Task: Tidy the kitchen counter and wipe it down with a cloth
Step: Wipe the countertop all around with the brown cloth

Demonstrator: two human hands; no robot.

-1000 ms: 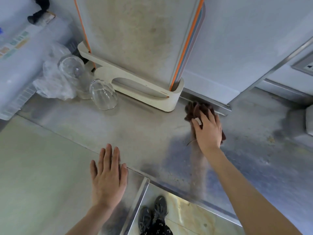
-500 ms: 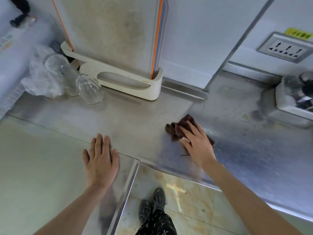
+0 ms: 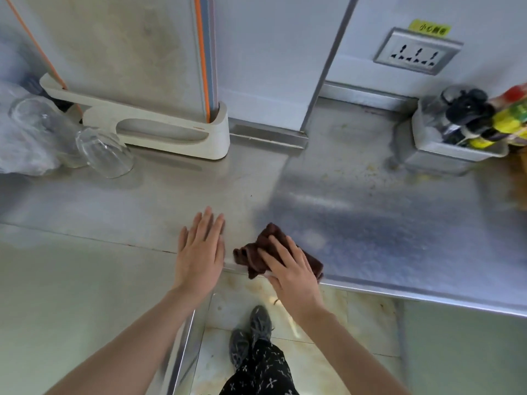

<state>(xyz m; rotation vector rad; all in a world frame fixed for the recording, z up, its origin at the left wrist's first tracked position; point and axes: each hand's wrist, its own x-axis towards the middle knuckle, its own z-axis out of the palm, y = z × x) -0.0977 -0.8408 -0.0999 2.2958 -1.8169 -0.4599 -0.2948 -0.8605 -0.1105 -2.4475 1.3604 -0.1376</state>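
Observation:
A dark brown cloth (image 3: 258, 252) lies bunched at the front edge of the steel counter (image 3: 370, 223). My right hand (image 3: 291, 269) presses flat on it with straight fingers, covering its right half. Just left of the cloth, my left hand (image 3: 201, 252) rests flat on the counter, fingers together. To the right of the cloth the steel carries a damp, darker sheen, with crumbs and specks farther back.
A white holder (image 3: 171, 138) with upright cutting boards stands at the back left. Beside it are upturned glasses (image 3: 104, 155) and a plastic bag (image 3: 22, 143). A grey bin (image 3: 456, 143) of bottles sits back right under a wall socket (image 3: 416, 52). My shoes (image 3: 251, 334) show below the counter's front edge.
My right hand has dragged the cloth from beside the cutting-board holder toward me to the front edge. The view has shifted right; my left hand stays flat on the counter.

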